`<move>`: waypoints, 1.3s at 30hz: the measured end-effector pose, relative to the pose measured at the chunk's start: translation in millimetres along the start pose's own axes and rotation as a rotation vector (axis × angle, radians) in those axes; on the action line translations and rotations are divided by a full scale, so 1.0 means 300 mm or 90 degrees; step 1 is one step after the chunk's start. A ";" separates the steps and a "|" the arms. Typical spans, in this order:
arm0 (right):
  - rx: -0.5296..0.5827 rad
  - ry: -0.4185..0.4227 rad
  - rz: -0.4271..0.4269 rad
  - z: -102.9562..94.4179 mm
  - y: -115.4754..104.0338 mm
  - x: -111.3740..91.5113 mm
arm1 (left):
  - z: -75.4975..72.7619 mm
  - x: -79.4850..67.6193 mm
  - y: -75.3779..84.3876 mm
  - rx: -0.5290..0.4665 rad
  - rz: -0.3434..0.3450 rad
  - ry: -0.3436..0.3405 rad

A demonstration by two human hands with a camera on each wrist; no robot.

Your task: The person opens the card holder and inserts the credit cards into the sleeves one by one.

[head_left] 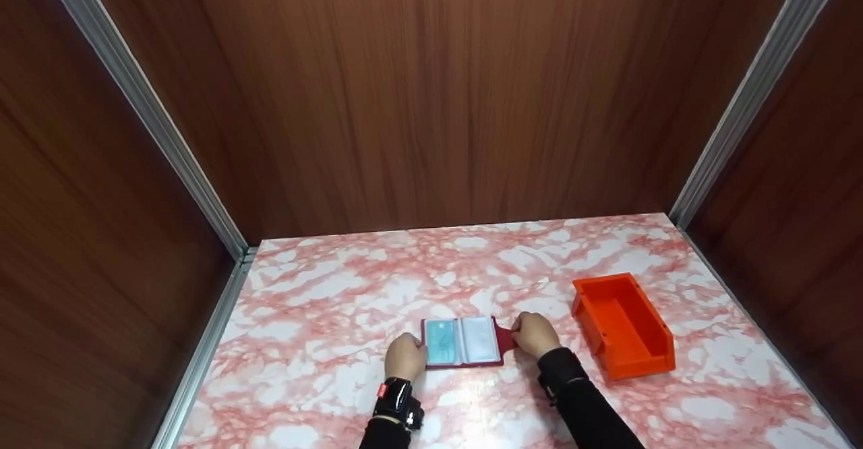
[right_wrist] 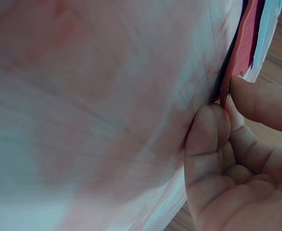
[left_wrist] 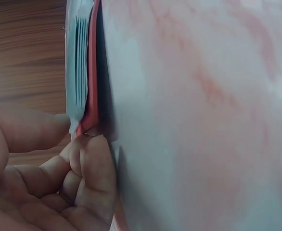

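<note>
A red card holder [head_left: 500, 361] lies spread open on the table, showing clear plastic sleeves. Behind the left sleeve sits a teal card [head_left: 441, 342]; the right sleeve [head_left: 479, 339] looks whitish. My left hand [head_left: 405, 357] pinches the holder's left edge between thumb and curled fingers. In the left wrist view, several layered sleeves [left_wrist: 78, 67] stack against the red cover [left_wrist: 93, 72] beside that thumb. My right hand [head_left: 536, 334] pinches the red closure flap [head_left: 505, 338] on the holder's right side. The right wrist view shows this flap [right_wrist: 237, 62] between thumb and fingers.
An orange bin [head_left: 623, 324] stands on the table to the right of my right hand. The table [head_left: 323, 301] has a pink and white marbled top. Brown wood-grain panels [head_left: 431, 98] with metal corner posts [head_left: 748, 98] enclose it at the back and sides.
</note>
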State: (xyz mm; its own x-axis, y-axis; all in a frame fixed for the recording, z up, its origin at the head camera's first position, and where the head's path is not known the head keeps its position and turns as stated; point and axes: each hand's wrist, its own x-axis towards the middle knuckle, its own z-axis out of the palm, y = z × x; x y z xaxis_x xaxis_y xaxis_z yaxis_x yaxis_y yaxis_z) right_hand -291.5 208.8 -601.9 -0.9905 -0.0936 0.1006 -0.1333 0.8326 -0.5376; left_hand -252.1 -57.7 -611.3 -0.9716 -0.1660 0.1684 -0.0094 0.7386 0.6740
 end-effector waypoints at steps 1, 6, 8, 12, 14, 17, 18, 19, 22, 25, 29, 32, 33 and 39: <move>-0.001 -0.002 0.002 0.000 0.000 0.000 | 0.000 0.000 -0.002 -0.002 0.003 0.002; -0.008 -0.003 0.001 0.001 -0.002 0.000 | 0.004 0.002 -0.010 -0.024 0.012 0.014; -0.009 0.000 -0.002 0.003 -0.002 0.001 | 0.005 0.004 -0.014 -0.037 0.011 0.017; -0.009 0.001 -0.004 0.003 -0.001 0.001 | 0.004 0.008 -0.023 -0.063 0.006 0.013; -0.008 0.001 0.000 0.001 -0.001 0.001 | 0.001 0.009 -0.025 -0.076 0.002 0.005; -0.009 0.001 0.000 -0.001 -0.001 0.002 | -0.005 0.011 -0.022 -0.087 0.000 -0.004; -0.009 0.002 0.000 -0.001 0.000 0.002 | -0.007 0.012 -0.021 -0.090 0.001 -0.005; -0.009 0.002 -0.001 -0.001 0.000 0.002 | -0.008 0.012 -0.021 -0.092 0.002 -0.006; -0.008 0.001 0.000 0.001 0.002 0.001 | -0.010 0.012 -0.020 -0.097 0.014 -0.004; -0.005 0.001 0.002 0.002 0.003 -0.001 | -0.012 0.011 -0.017 -0.109 0.018 -0.008; 0.001 0.004 -0.001 0.003 0.006 -0.001 | -0.015 0.010 -0.007 -0.131 0.023 -0.010; 0.001 0.007 -0.008 0.005 0.008 -0.001 | -0.014 0.008 -0.001 -0.148 0.043 -0.006; 0.001 0.007 -0.009 0.005 0.008 -0.001 | -0.013 0.008 0.002 -0.155 0.048 -0.008; 0.006 0.004 0.000 0.006 0.009 0.000 | -0.001 0.002 0.028 -0.236 0.040 -0.062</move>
State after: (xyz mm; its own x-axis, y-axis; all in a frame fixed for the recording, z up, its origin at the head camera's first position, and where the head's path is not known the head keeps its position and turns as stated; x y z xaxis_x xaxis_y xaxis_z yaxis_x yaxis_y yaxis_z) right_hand -291.8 210.2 -604.8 -0.9903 -0.0905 0.1057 -0.1339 0.8277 -0.5449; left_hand -252.5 -51.8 -605.4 -0.9856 -0.0526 0.1609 0.1196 0.4562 0.8818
